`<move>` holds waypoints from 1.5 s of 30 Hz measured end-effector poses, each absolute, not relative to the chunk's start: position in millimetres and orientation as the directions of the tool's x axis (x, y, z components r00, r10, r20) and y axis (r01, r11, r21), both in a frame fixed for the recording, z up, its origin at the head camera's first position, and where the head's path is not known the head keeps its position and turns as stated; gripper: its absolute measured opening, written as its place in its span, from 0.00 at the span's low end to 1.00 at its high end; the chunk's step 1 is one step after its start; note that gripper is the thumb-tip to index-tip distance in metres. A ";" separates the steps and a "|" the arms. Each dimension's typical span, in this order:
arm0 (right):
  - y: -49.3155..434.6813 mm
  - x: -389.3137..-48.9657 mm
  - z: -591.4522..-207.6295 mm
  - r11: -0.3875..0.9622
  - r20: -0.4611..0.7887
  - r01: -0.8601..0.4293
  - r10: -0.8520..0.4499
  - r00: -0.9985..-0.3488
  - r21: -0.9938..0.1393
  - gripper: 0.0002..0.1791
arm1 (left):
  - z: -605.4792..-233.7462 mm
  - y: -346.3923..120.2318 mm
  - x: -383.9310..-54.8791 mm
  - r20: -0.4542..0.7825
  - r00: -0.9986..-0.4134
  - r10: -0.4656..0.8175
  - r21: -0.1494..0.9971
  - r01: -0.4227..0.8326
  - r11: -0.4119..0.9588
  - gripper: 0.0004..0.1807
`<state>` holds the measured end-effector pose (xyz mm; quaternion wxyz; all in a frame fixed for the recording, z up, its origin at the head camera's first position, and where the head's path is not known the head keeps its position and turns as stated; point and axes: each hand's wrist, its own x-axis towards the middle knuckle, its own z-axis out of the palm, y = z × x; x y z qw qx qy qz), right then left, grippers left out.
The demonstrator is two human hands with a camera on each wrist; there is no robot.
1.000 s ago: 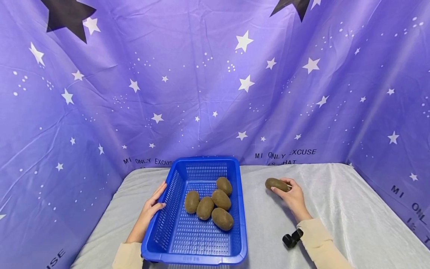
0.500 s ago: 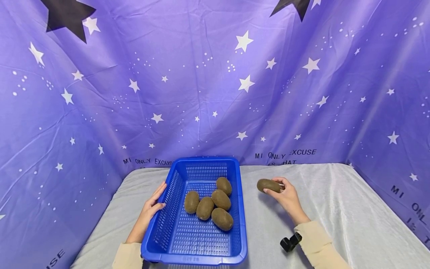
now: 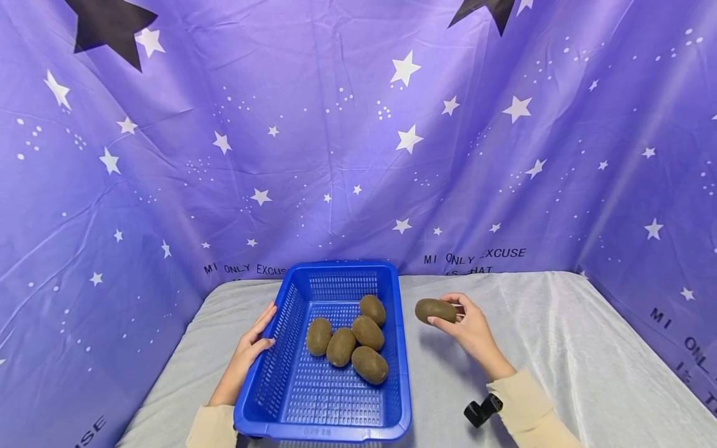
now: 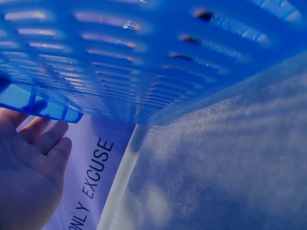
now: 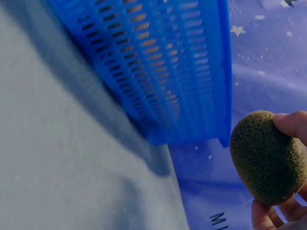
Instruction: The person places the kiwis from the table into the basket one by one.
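A kiwi [image 3: 435,310] is pinched between the thumb and fingers of my right hand [image 3: 476,330], off the cloth and just right of the basket. Its fuzzy brown skin shows close up in the right wrist view, where the kiwi [image 5: 266,157] has the thumb on top and fingertips below. My left hand [image 3: 246,354] holds the left rim of a blue plastic basket [image 3: 404,373]. Fingers [image 4: 53,139] reach under that rim in the left wrist view. Inside the basket lie several kiwis [image 3: 341,347], grouped toward the right side.
Pale grey cloth [image 3: 560,336] covers the table. A purple star-printed curtain [image 3: 336,155] hangs behind and along both sides, close to the basket's far end. A small black device [image 3: 483,410] is strapped at the right wrist.
My right hand has moved left with the kiwi, closer to the basket's right wall. The left hand, the basket and the kiwis inside stay in place.
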<state>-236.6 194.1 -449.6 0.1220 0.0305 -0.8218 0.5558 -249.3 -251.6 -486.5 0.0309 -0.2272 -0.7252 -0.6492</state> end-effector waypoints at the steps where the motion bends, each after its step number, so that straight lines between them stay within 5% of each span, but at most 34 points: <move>1: 192.7 -235.3 -448.0 0.379 0.245 -0.199 0.077 -0.966 -0.904 0.26 | -486.4 -251.8 -249.2 0.340 -0.895 0.289 0.927 0.370 0.054 0.34; 45: 117.4 -190.9 -427.1 0.304 0.409 -0.473 -0.252 -0.877 -0.827 0.20 | -484.5 -251.2 -247.6 0.323 -0.902 0.288 0.933 0.355 0.064 0.34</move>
